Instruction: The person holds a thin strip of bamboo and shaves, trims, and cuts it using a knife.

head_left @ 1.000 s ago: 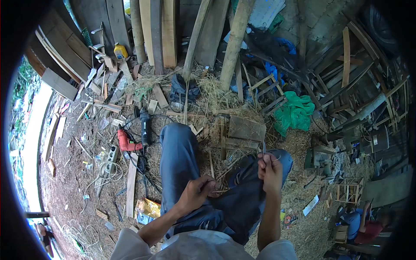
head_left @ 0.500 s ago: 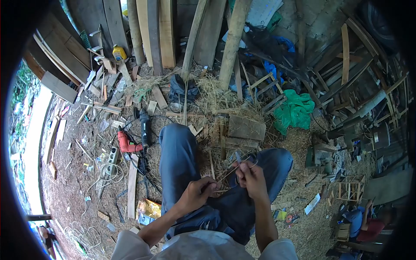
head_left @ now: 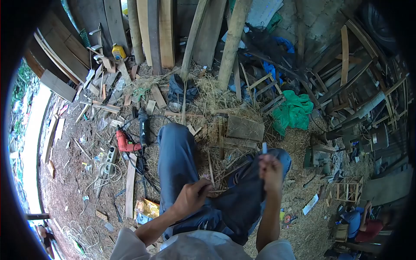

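Over my lap, my left hand is closed in a pinch, thumb against the fingers. A thin wooden strip shows at its fingertips; how much of it lies inside the hand is hidden. Above my right knee, my right hand, slightly blurred, is wrapped round what looks like a small knife. Only its short pale blade sticks up past the fingers; the handle is covered. The two hands are well apart.
Ahead lies a wooden block among shavings. To the left are a red drill, a grinder, a power strip and loose cords. A green plastic sheet lies right. Another person sits at lower right.
My right hand has moved right and slightly up, away from my left hand, and its blade now points upward. My left hand has shifted only slightly.
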`<act>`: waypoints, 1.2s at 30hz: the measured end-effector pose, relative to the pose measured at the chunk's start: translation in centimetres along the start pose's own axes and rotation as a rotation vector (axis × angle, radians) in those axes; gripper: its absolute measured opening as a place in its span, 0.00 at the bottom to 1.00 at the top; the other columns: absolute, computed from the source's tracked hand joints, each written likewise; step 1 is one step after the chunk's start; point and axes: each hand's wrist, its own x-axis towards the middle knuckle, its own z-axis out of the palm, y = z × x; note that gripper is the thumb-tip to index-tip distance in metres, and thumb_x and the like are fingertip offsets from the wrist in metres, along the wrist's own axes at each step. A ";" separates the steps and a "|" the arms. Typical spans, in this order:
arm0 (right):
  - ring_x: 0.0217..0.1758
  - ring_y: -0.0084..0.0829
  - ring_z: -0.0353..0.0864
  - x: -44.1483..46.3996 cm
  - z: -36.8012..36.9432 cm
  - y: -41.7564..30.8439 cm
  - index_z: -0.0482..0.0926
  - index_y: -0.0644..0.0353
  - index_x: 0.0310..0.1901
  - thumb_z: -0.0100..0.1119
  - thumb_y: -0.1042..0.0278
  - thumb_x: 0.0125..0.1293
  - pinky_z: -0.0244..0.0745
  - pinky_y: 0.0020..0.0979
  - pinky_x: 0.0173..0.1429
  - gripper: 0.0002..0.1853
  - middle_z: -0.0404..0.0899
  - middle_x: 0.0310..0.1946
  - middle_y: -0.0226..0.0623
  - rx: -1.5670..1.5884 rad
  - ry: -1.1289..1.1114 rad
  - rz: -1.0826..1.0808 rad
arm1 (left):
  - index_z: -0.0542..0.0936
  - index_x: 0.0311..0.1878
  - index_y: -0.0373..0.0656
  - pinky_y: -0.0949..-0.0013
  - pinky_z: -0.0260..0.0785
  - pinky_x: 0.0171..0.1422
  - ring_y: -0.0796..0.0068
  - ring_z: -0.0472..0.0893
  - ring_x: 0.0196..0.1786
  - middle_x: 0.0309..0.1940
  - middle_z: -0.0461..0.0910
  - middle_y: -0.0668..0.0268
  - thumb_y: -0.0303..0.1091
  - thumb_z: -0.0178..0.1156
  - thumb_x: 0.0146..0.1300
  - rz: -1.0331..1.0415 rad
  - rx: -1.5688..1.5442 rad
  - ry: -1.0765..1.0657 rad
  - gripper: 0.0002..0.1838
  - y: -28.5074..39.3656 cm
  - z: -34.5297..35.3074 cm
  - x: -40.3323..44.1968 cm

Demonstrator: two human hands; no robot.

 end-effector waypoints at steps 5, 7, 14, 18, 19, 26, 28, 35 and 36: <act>0.16 0.11 0.58 -0.4 -0.3 -0.1 0.78 0.62 0.46 0.47 0.57 0.73 0.54 0.16 0.20 0.16 0.66 0.19 0.21 0.054 -0.009 0.014 | 0.77 0.39 0.35 0.68 0.69 0.29 0.59 0.82 0.26 0.25 0.80 0.53 0.24 0.58 0.62 -0.080 -0.027 0.021 0.04 -0.9 -0.4 0.3; 0.16 0.11 0.58 -1.6 2.5 0.2 0.77 0.62 0.49 0.47 0.58 0.73 0.54 0.16 0.20 0.16 0.66 0.19 0.21 -0.051 -0.217 0.114 | 0.77 0.39 0.35 0.69 0.68 0.28 0.59 0.82 0.26 0.24 0.80 0.53 0.24 0.58 0.62 -0.068 -0.056 0.046 0.04 -0.6 0.3 0.7; 0.16 0.12 0.58 -3.5 6.6 0.8 0.76 0.62 0.51 0.48 0.62 0.73 0.53 0.17 0.20 0.15 0.66 0.19 0.22 0.112 -0.481 0.224 | 0.74 0.43 0.37 0.59 0.72 0.27 0.54 0.81 0.27 0.26 0.78 0.55 0.21 0.59 0.57 0.187 0.161 0.071 0.10 -0.5 1.5 1.3; 0.16 0.12 0.55 -2.8 4.9 0.2 0.76 0.63 0.50 0.50 0.63 0.71 0.51 0.18 0.18 0.14 0.65 0.19 0.21 0.054 -0.385 0.206 | 0.74 0.42 0.38 0.59 0.72 0.27 0.56 0.80 0.25 0.25 0.77 0.56 0.23 0.60 0.57 0.261 0.237 0.043 0.09 -0.6 1.1 1.0; 0.16 0.12 0.55 -2.4 4.1 0.2 0.76 0.63 0.50 0.50 0.63 0.71 0.51 0.18 0.18 0.14 0.65 0.19 0.21 0.052 -0.387 0.207 | 0.74 0.42 0.38 0.59 0.72 0.27 0.56 0.80 0.25 0.25 0.77 0.56 0.23 0.60 0.57 0.259 0.237 0.046 0.09 -0.6 0.9 0.8; 0.16 0.10 0.55 -1.4 0.4 -1.9 0.73 0.62 0.52 0.53 0.57 0.70 0.49 0.17 0.18 0.18 0.66 0.20 0.22 0.370 -0.185 0.125 | 0.76 0.40 0.36 0.63 0.72 0.28 0.56 0.82 0.27 0.25 0.80 0.53 0.20 0.60 0.57 0.145 0.209 0.066 0.08 -1.1 0.1 0.5; 0.16 0.10 0.56 -2.2 1.8 -2.0 0.71 0.62 0.54 0.53 0.56 0.70 0.49 0.17 0.19 0.19 0.68 0.22 0.23 0.369 -0.225 0.184 | 0.76 0.40 0.36 0.64 0.71 0.27 0.56 0.82 0.26 0.25 0.79 0.53 0.19 0.60 0.57 0.156 0.163 0.082 0.08 -0.9 0.6 1.1; 0.28 0.33 0.75 -3.1 4.5 0.6 0.62 0.61 0.58 0.50 0.63 0.71 0.71 0.33 0.35 0.19 0.74 0.33 0.39 -0.618 -0.046 -0.349 | 0.75 0.38 0.34 0.66 0.70 0.29 0.59 0.80 0.28 0.29 0.76 0.56 0.17 0.58 0.57 0.135 0.042 0.161 0.05 -0.6 0.5 2.3; 0.30 0.31 0.73 -3.0 4.6 0.7 0.62 0.61 0.59 0.49 0.66 0.71 0.71 0.32 0.38 0.19 0.74 0.33 0.39 -0.630 -0.029 -0.344 | 0.75 0.38 0.34 0.67 0.69 0.29 0.60 0.79 0.28 0.30 0.75 0.56 0.17 0.58 0.57 0.133 0.046 0.171 0.05 -0.5 0.3 2.3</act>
